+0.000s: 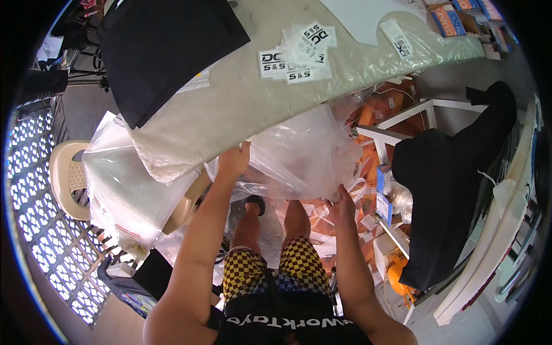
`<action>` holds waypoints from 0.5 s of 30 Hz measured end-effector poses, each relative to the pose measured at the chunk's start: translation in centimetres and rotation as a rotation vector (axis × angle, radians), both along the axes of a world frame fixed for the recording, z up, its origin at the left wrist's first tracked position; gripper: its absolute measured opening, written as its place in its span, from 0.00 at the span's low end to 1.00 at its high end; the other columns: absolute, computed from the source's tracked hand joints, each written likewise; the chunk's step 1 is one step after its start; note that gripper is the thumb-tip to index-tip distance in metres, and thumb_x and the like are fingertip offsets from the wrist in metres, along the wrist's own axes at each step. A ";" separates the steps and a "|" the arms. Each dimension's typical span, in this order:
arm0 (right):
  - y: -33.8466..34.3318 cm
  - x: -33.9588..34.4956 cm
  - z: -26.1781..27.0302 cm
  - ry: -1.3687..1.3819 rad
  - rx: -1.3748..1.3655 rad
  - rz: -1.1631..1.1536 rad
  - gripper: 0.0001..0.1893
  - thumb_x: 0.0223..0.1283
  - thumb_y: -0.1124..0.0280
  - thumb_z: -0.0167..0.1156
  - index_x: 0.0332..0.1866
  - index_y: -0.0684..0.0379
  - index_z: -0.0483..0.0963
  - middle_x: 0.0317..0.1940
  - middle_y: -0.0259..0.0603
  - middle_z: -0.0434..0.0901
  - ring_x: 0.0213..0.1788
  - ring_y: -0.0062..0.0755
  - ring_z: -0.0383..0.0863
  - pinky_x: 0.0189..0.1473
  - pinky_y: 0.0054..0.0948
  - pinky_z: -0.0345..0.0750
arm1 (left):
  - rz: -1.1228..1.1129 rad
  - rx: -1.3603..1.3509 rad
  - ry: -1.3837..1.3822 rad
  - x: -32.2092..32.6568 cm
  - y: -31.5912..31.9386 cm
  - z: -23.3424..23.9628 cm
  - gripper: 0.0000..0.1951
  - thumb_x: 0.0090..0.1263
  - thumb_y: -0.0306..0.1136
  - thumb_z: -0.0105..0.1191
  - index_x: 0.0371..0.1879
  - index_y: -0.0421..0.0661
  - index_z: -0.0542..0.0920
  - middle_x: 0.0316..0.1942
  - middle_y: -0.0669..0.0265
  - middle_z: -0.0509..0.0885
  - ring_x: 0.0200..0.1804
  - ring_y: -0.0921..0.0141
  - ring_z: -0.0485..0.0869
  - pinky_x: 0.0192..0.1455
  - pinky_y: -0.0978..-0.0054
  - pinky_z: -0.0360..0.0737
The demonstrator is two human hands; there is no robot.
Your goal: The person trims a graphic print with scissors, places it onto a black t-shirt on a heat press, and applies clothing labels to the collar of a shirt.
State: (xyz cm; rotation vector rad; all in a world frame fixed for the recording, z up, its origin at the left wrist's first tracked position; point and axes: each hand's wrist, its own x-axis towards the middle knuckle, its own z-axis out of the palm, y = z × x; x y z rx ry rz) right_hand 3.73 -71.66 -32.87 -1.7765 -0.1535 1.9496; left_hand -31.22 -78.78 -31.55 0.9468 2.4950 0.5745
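A large transparent plastic sheet or bag (297, 146) hangs below the near edge of the plastic-covered table (215, 116). At the table edge, my left hand (234, 160) grips the plastic's left part, its fingers partly hidden. Lower and farther right, my right hand (340, 206) pinches the sheet's bottom right corner. Black fabric (172, 47) lies on the table and droops over its left end. Several small printed transparent packets (297, 56) are piled beyond my hands, and a single similar packet (396, 39) lies to their right.
Left stands a beige plastic chair (64, 185), with white plastic bags (129, 181) beside it. At right, black fabric (444, 181) drapes over a white frame (388, 133). Small boxes (448, 19) sit at the table's far right. Plastic scraps (315, 220) litter the floor.
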 end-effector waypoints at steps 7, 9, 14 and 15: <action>4.1 -6.6 4.8 -1.240 1.135 0.752 0.29 0.57 0.59 0.69 0.60 0.64 0.70 0.59 0.57 0.67 0.64 0.51 0.64 0.64 0.53 0.62 | 0.394 0.011 0.249 3.8 -5.4 2.3 0.25 0.69 0.40 0.57 0.63 0.43 0.72 0.62 0.46 0.73 0.63 0.49 0.72 0.63 0.53 0.69; 5.6 -13.7 9.0 -0.992 1.483 1.071 0.36 0.51 0.59 0.71 0.62 0.67 0.68 0.64 0.66 0.59 0.68 0.59 0.58 0.67 0.54 0.60 | 0.468 -0.116 0.289 2.1 -2.6 0.2 0.24 0.69 0.39 0.57 0.62 0.44 0.73 0.62 0.46 0.74 0.63 0.49 0.72 0.63 0.52 0.69; 10.4 -26.2 -0.2 -0.581 1.938 1.183 0.25 0.50 0.63 0.68 0.55 0.57 0.77 0.59 0.49 0.74 0.63 0.60 0.68 0.62 0.63 0.62 | 0.389 0.054 0.201 -2.8 1.5 -4.7 0.21 0.69 0.37 0.55 0.60 0.45 0.75 0.60 0.45 0.75 0.63 0.48 0.72 0.64 0.52 0.69; 11.4 -27.6 -2.3 -0.306 1.932 0.974 0.24 0.51 0.63 0.67 0.55 0.56 0.78 0.59 0.46 0.75 0.63 0.61 0.69 0.62 0.64 0.62 | 0.347 0.115 0.191 -2.9 0.9 -5.5 0.20 0.70 0.36 0.55 0.59 0.45 0.76 0.60 0.45 0.75 0.63 0.47 0.72 0.64 0.52 0.69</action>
